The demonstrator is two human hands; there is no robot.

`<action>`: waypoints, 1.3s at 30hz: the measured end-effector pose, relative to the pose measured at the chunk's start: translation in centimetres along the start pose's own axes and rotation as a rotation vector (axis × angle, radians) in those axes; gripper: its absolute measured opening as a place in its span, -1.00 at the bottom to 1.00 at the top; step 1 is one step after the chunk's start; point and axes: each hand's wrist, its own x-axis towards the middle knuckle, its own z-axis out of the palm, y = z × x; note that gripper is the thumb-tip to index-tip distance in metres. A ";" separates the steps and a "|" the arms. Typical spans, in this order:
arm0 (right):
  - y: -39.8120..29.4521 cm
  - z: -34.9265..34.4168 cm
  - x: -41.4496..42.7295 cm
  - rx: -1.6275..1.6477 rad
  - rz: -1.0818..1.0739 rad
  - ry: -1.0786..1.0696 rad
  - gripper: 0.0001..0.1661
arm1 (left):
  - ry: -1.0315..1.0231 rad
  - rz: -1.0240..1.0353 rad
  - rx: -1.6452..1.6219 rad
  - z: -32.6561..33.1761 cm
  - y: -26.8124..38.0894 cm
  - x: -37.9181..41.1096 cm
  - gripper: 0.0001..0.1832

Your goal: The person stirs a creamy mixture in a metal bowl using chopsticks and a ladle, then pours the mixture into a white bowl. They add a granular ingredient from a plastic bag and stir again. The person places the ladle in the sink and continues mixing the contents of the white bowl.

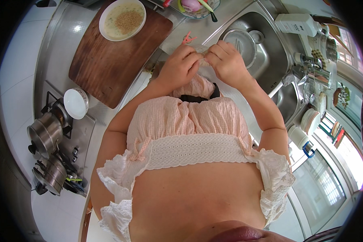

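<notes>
My left hand (pixel 181 65) and my right hand (pixel 225 60) meet in front of my chest, fingertips pinched on a clear plastic bag (pixel 207 68) whose gathered edge shows between them. What the bag holds is largely hidden behind my hands. Just beyond my left hand, a pink clothes peg (pixel 188 38) lies on the steel counter. A white bowl (pixel 101 24) of pale batter with green flecks and a heap of brown grains stands on a dark wooden cutting board (pixel 109 66) to the left.
Right of my hands is a steel sink (pixel 269 48) with a round strainer or bowl (pixel 251 57) in it. An empty white bowl (pixel 75 103) stands by the gas stove, near steel pots (pixel 45 134). A vegetable basket (pixel 201 14) sits at the back.
</notes>
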 end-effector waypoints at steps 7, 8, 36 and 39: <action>-0.7 0.7 0.0 0.041 -0.002 0.133 -0.80 | 0.115 0.122 0.017 -0.1 -1.0 -0.1 -0.80; -0.9 0.8 -0.1 0.048 0.009 0.143 -0.78 | 0.119 0.117 0.002 0.0 -1.0 -0.3 -0.82; 8.7 11.5 1.5 0.120 0.117 -0.190 -0.60 | 0.114 0.100 0.164 -1.9 -1.9 -3.0 -0.83; 8.6 10.6 1.1 0.218 0.235 -0.220 -0.67 | 0.119 0.085 0.142 -2.0 -2.0 -3.0 -0.83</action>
